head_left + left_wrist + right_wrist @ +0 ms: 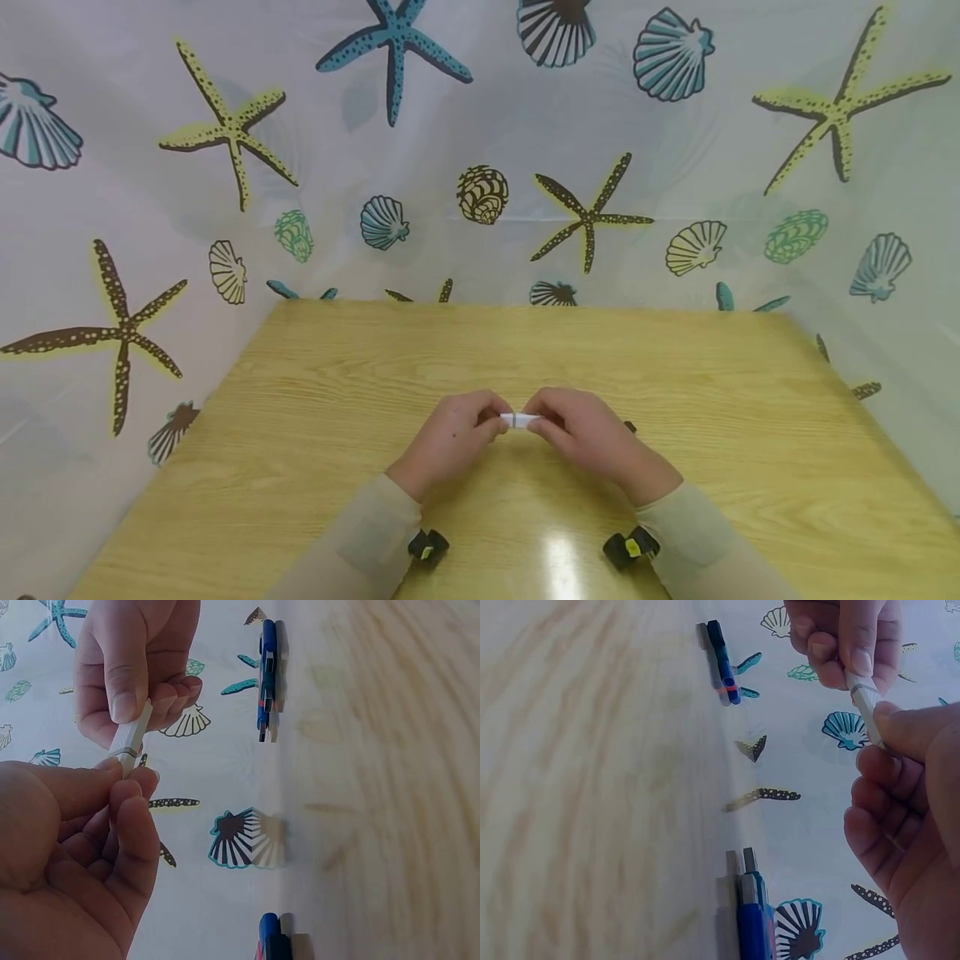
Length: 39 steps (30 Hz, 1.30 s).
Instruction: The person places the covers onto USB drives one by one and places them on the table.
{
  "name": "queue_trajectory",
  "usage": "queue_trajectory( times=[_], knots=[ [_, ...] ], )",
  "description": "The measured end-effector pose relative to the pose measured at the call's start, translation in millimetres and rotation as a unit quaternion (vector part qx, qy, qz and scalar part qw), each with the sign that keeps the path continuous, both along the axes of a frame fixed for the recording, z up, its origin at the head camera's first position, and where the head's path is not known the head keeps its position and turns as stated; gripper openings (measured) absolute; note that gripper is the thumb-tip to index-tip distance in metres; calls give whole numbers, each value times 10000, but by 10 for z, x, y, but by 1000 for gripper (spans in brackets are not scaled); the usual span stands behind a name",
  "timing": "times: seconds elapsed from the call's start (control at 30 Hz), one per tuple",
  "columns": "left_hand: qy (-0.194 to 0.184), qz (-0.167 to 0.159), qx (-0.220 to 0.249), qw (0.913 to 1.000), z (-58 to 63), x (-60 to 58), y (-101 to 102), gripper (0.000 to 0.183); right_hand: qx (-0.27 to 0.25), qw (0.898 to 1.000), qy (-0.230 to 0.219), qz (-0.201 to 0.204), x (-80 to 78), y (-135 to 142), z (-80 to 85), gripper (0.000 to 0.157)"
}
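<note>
Both my hands are at it here, out over the middle of the wooden table [330, 433], and between them sits one small white stick [525, 421]. My left hand [453, 433] pinches one end between thumb and fingertip; my right hand [588, 429] nips the other end the same way, so it's a two-sided grasp on a single piece. Just a short stretch of white shows between my fingertips, and there's a thin grey band [128, 752] around it, nearer my left grip than my right. We're up off the tabletop, the stick roughly level from hand to hand as I look down. Pale sleeves [375, 529] cover my forearms, with a black wrist mount [632, 546] on the right, yellow patch showing. Beyond the table's far edge hangs a white cloth [435, 167] printed with starfish and shells, bright blues and yellows across it.
</note>
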<state>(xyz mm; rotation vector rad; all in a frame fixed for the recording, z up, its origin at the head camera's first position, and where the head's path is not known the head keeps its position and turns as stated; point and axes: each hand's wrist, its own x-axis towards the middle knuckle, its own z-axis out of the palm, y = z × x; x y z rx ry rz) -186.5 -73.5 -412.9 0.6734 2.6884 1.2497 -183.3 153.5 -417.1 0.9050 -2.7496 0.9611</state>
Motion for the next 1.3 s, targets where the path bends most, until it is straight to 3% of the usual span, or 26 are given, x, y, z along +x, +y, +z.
queue_trajectory(
  times=[0.37,0.7,1.1,1.3],
  knots=[
    [-18,2,61,10000,29,42,25,5,42,10000,3,66,-4,-19,18,2],
    [184,61,-237,9995,35,52,64,4,-120,9998,54,143,-23,-1,-9,5],
    [183,167,-356,9991,9,59,68,6,137,9993,-155,-311,-27,25,-13,5],
    [51,359,-150,9992,-25,35,23,12,180,9976,-314,-595,-67,90,-33,7]
  ],
)
